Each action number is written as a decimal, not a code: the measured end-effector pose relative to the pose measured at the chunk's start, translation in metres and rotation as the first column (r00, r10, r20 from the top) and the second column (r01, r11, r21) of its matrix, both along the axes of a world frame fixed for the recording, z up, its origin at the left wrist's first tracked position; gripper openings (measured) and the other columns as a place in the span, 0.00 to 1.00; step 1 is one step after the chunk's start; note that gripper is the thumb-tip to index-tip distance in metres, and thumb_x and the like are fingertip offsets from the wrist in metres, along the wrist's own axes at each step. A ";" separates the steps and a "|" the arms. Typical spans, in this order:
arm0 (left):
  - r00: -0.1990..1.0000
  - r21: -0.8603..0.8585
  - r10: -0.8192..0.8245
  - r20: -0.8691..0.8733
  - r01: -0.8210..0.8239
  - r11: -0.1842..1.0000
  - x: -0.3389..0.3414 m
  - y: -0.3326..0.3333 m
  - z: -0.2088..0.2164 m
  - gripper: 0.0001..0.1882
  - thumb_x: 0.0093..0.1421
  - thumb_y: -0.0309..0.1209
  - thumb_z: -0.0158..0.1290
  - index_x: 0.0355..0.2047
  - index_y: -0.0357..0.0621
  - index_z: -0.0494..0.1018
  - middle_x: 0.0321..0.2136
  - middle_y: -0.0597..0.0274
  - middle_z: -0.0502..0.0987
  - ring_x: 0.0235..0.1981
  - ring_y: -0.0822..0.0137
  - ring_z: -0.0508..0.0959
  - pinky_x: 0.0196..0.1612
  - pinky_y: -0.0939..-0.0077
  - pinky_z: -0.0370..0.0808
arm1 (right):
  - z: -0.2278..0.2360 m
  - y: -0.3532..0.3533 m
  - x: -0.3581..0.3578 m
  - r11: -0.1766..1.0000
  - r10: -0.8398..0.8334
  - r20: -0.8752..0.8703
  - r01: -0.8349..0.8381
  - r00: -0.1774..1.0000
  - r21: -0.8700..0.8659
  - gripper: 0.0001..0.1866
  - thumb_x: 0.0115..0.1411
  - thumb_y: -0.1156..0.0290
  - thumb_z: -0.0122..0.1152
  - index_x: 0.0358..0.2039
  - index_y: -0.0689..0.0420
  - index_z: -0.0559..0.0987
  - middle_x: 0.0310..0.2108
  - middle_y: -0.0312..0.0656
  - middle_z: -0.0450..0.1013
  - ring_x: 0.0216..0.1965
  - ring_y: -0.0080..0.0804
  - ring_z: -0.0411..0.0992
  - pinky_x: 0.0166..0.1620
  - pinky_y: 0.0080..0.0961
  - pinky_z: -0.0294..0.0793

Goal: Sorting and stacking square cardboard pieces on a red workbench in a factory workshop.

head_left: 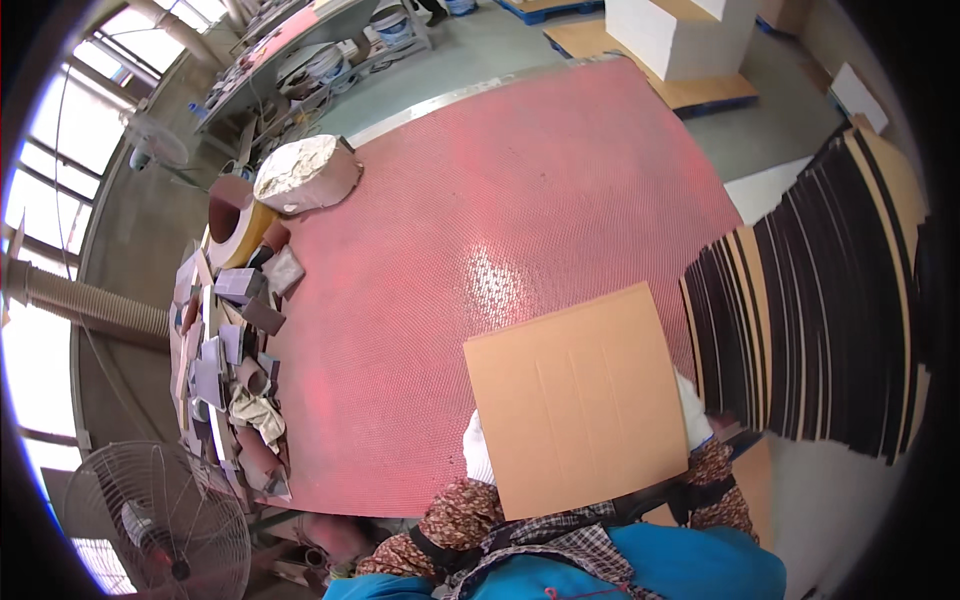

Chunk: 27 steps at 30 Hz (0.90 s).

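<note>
A flat tan board (pixel 580 400), with a few shallow lines running down its face, is held tilted in front of my body above the near edge of the table. My left hand (pixel 477 448), in a white glove, grips its left side edge. On the opposite edge, my gloved right hand (pixel 692 408) holds the board too. Most of the fingers of both hands are hidden behind it. Below and beyond lies the red, textured mat (pixel 430 230) that covers the table.
To the right stands a tall stack of dark and tan boards (pixel 810 300). Sanding blocks and abrasive rolls (pixel 238 285) clutter the table's left side, near a whitish roll (pixel 308 175). A caged fan (pixel 160 525) stands at lower left. White boxes (pixel 670 40) sit on a pallet far right.
</note>
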<state>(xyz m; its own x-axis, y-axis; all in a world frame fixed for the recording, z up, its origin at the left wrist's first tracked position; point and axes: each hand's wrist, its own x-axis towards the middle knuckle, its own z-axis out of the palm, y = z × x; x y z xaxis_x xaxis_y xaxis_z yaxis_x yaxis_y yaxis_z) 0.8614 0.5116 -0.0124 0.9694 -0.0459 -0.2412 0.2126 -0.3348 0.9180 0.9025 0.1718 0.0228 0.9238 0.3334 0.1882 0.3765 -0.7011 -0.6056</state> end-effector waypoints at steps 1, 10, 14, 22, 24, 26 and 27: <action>0.940 -0.203 0.258 -0.222 -0.303 0.931 0.007 -0.012 0.007 0.22 0.73 0.41 0.41 0.56 0.35 0.68 0.51 0.45 0.76 0.50 0.49 0.78 0.52 0.53 0.79 | -0.026 -0.012 -0.009 0.929 -0.054 -0.406 0.195 0.912 0.314 0.18 0.68 0.67 0.53 0.55 0.62 0.73 0.43 0.48 0.76 0.43 0.44 0.78 0.44 0.32 0.80; 0.810 -0.767 -0.225 -0.541 -0.585 -0.264 -0.010 0.011 -0.028 0.24 0.72 0.41 0.39 0.57 0.34 0.67 0.51 0.42 0.75 0.51 0.45 0.78 0.53 0.48 0.77 | -0.064 -0.013 -0.034 0.878 -0.085 -0.522 0.312 0.849 0.364 0.26 0.68 0.62 0.55 0.61 0.63 0.70 0.54 0.53 0.73 0.49 0.43 0.76 0.50 0.31 0.79; 0.767 -0.693 0.264 -0.585 -0.642 0.329 -0.036 0.006 0.007 0.22 0.71 0.37 0.42 0.58 0.33 0.67 0.49 0.44 0.76 0.48 0.50 0.79 0.49 0.53 0.79 | -0.067 -0.006 -0.055 1.000 -0.011 -0.109 0.008 0.994 -0.024 0.27 0.65 0.64 0.58 0.61 0.64 0.70 0.60 0.56 0.68 0.56 0.51 0.71 0.57 0.38 0.75; 0.773 -0.401 0.476 -0.419 -0.628 0.666 -0.045 0.016 0.042 0.21 0.69 0.32 0.47 0.59 0.33 0.67 0.46 0.49 0.77 0.44 0.59 0.81 0.43 0.63 0.82 | -0.119 -0.021 -0.088 0.944 -0.064 -0.389 0.182 0.919 0.275 0.25 0.70 0.63 0.52 0.60 0.67 0.70 0.56 0.53 0.72 0.56 0.48 0.72 0.56 0.35 0.75; 0.822 -0.535 0.392 -0.413 -0.567 0.626 -0.050 0.028 0.038 0.21 0.69 0.31 0.47 0.59 0.34 0.67 0.46 0.50 0.77 0.44 0.62 0.81 0.43 0.65 0.81 | -0.087 -0.010 -0.080 0.491 0.200 -0.473 0.330 0.858 0.806 0.28 0.74 0.55 0.45 0.61 0.66 0.70 0.56 0.51 0.73 0.58 0.43 0.72 0.58 0.32 0.74; 0.839 -0.446 0.427 -0.338 -0.543 0.712 -0.063 0.037 0.039 0.22 0.69 0.32 0.46 0.60 0.34 0.67 0.48 0.52 0.77 0.44 0.63 0.80 0.44 0.67 0.80 | -0.100 -0.008 -0.097 0.549 0.076 -0.418 0.312 0.905 0.775 0.33 0.75 0.47 0.41 0.64 0.66 0.68 0.57 0.49 0.72 0.59 0.38 0.71 0.60 0.29 0.71; 0.848 -0.412 0.431 -0.309 -0.528 0.743 -0.074 0.051 0.023 0.23 0.70 0.33 0.46 0.62 0.35 0.66 0.49 0.53 0.77 0.45 0.64 0.80 0.46 0.69 0.79 | -0.068 0.018 -0.112 0.646 -0.093 -0.355 0.327 0.930 0.689 0.33 0.75 0.48 0.42 0.64 0.66 0.67 0.57 0.49 0.72 0.59 0.36 0.70 0.59 0.28 0.71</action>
